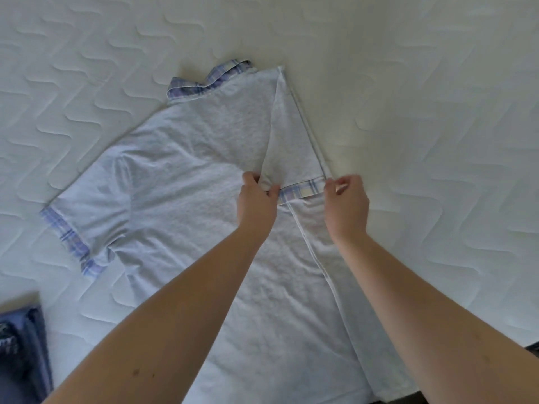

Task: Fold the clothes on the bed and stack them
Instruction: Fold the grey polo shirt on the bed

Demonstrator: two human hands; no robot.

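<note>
the shirt (186,182) lies flat on the bed (423,83), its long axis running from the plaid collar (204,83) at the far end down toward the person. the right side is already folded inward, and the right sleeve (291,135) lies doubled back on the body, its plaid cuff (300,193) crosswise between the two hands. the left hand (256,205) pinches the cloth at the inner end of that cuff; the right hand (347,208) has its fingers curled at the outer end, by the folded edge, and appears to pinch the cuff corner there, though the contact is hard to make out. the other sleeve (87,223) is spread out to the left, well apart from both hands, so the left hand is the nearer one for that side's fold.

the shirt is pale grey, soft and a little creased, with blue and yellow plaid trim at collar and cuffs. a dark blue garment (23,351) sits at the near left corner of the bed.
</note>
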